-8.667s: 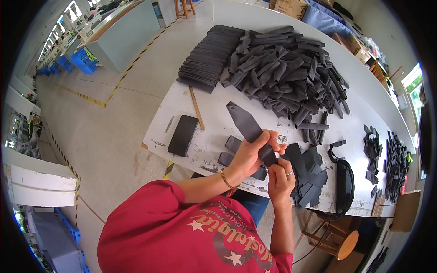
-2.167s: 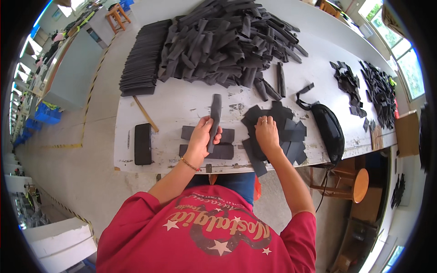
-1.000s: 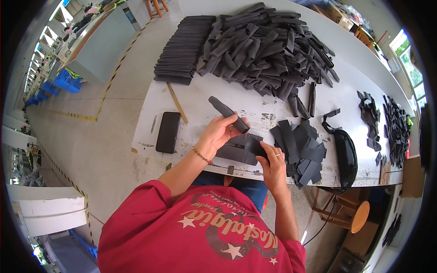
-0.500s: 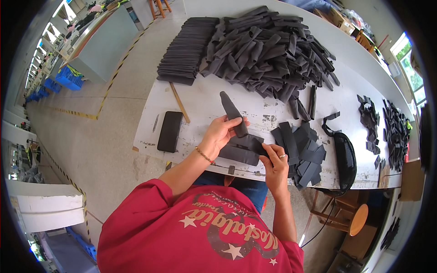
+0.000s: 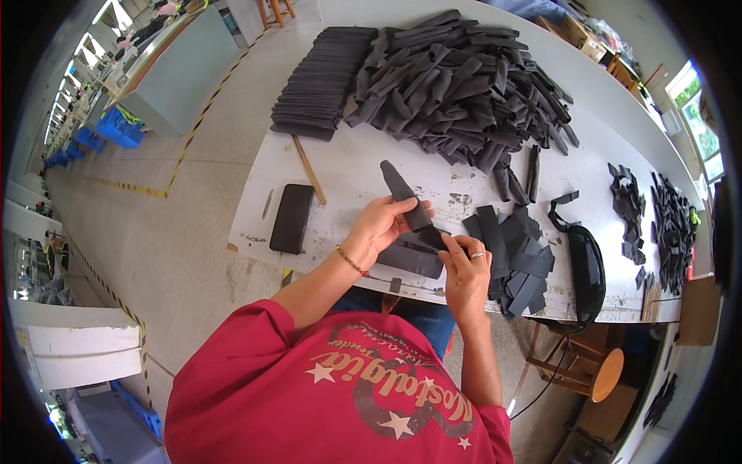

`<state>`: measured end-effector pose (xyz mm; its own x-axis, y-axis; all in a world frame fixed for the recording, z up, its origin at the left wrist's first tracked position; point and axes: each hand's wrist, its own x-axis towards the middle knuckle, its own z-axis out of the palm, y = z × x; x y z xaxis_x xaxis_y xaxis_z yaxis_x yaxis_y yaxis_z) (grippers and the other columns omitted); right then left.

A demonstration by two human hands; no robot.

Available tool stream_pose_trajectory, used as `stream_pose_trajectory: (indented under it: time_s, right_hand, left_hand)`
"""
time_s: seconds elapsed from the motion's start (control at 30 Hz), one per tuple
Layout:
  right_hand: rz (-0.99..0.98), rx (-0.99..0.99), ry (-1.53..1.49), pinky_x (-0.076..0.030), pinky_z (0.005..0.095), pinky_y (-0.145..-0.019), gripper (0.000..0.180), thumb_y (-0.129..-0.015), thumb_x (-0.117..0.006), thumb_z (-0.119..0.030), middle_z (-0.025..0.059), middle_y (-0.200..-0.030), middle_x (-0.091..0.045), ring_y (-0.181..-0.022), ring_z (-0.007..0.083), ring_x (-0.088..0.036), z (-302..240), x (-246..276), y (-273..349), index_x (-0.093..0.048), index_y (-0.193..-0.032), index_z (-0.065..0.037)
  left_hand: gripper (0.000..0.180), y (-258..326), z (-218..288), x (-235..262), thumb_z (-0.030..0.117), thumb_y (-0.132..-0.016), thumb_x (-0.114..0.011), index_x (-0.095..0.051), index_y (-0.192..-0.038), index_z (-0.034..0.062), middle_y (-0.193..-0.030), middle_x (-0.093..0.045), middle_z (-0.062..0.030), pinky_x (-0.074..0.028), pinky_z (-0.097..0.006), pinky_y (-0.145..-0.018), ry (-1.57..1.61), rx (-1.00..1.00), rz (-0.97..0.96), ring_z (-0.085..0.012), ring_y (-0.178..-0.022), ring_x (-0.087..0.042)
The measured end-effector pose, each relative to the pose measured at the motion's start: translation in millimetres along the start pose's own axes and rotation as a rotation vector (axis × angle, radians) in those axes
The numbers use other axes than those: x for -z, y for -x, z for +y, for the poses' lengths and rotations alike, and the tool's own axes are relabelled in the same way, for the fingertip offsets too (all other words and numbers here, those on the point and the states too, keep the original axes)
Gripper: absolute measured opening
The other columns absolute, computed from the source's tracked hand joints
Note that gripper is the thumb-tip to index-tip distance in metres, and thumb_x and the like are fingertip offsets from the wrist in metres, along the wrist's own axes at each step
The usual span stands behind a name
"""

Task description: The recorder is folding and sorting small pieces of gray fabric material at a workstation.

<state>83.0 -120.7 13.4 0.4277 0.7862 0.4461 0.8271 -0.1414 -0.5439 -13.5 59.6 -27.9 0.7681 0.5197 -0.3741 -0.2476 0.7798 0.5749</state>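
Note:
A dark fabric sleeve (image 5: 399,184), long and narrow with a rounded far end, slants across my left hand (image 5: 380,226), which is closed around its near part. At that near end my right hand (image 5: 467,272) pinches a flat black strip (image 5: 437,237). The strip meets the sleeve's end; whether it reaches inside, I cannot tell. Under both hands a wider flat black piece (image 5: 411,260) lies on the white table (image 5: 348,174). Just right of my right hand is a loose heap of flat black strips (image 5: 527,259).
Farther back lie a big heap of dark sleeves (image 5: 456,89) and a neat row of them (image 5: 323,81). At left are a black rectangular case (image 5: 292,219) and a wooden stick (image 5: 309,170). A black mesh object (image 5: 585,271) with a cord sits right, above a wooden stool (image 5: 607,374).
My hands have drawn closer together, and less of the strip shows between them. The sleeve has shifted slightly right and toward me.

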Motion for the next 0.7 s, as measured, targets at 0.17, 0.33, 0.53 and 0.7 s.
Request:
stream_pose_trajectory:
  time_s: [0.17,0.33,0.53,0.7]
  right_hand:
    - [0.027,0.033,0.081,-0.040,0.0369,-0.081,0.029,-0.080,-0.069,-0.005,0.0077,-0.097,-0.061,-0.090,0.0258,-0.056,4.1,1.8,-1.6,-0.069,-0.109,-0.006]
    - [0.087,0.099,0.146,-0.041,0.0380,-0.079,0.032,-0.076,-0.071,-0.002,0.0061,-0.095,-0.061,-0.087,0.0254,-0.056,3.9,0.5,-2.4,-0.069,-0.108,-0.007]
    - [0.169,0.164,0.198,-0.041,0.0386,-0.077,0.036,-0.074,-0.073,0.000,0.0046,-0.094,-0.062,-0.085,0.0253,-0.057,-0.2,-3.5,-3.2,-0.069,-0.108,-0.008]
    - [0.183,0.136,0.114,-0.041,0.0358,-0.078,0.034,-0.073,-0.073,0.001,0.0024,-0.092,-0.061,-0.084,0.0226,-0.057,3.4,-1.3,-5.7,-0.069,-0.105,-0.008]
  left_hand:
    - [0.023,5.2,1.6,-4.1,0.003,-0.095,-0.055,-0.052,-0.113,-0.0110,-0.113,-0.063,-0.0227,-0.055,-0.043,-0.095,0.032,0.039,0.001,-0.0328,-0.104,-0.065]
    - [0.021,12.8,0.5,-11.3,0.004,-0.095,-0.055,-0.053,-0.111,-0.0089,-0.113,-0.063,-0.0228,-0.055,-0.043,-0.093,-0.016,0.009,0.003,-0.0315,-0.104,-0.065]
    - [0.026,25.0,0.6,-24.9,0.004,-0.095,-0.055,-0.050,-0.119,-0.0018,-0.113,-0.064,-0.0219,-0.058,-0.041,-0.085,-0.090,-0.073,0.022,-0.0294,-0.102,-0.066]
    - [0.032,26.4,10.1,-25.3,0.008,-0.096,-0.055,-0.049,-0.126,0.0021,-0.116,-0.064,-0.0204,-0.057,-0.042,-0.085,-0.147,-0.065,-0.031,-0.0284,-0.105,-0.066]
